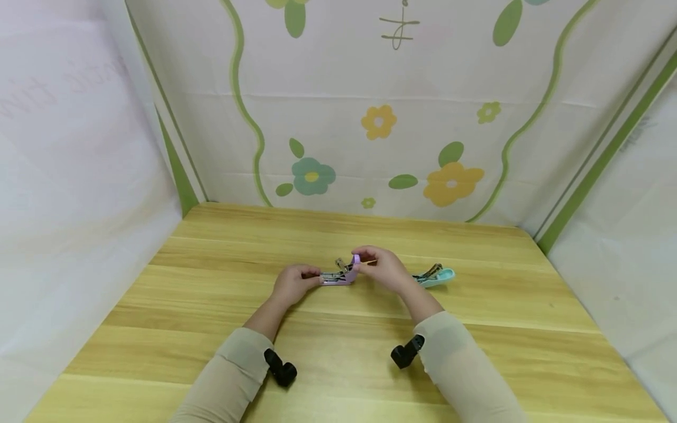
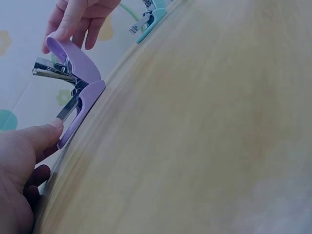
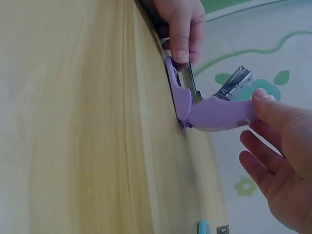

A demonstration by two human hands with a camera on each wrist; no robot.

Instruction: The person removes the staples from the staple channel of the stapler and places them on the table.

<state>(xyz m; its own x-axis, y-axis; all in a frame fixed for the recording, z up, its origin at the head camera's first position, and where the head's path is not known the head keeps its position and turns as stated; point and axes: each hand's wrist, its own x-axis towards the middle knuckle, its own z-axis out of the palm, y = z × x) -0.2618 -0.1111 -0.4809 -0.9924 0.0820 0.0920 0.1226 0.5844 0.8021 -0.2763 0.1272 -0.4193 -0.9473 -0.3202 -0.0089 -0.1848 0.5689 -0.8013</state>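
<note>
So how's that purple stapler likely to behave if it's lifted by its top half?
The purple stapler would probably swing at its hinge, since its halves stand open at an angle. Each half looks stiff, with metal parts showing. Pushed, it would likely slide rather than roll, given its long, flat-looking base.

1. Reaching forward with left arm (image 1: pixel 224 376) and right arm (image 1: pixel 468 367), both angled inward toward the fingertips.
2. Pinching with the left hand (image 1: pixel 289 286), thumb (image 2: pixel 44 135) foremost, other fingers bent beneath it.
3. Pinching with the right hand (image 1: pixel 388 271) too, other fingers (image 3: pixel 263 150) loosely bent beside the pinch.
4. Holding the right fingertips higher than the left ones, facing them, near but apart.
</note>
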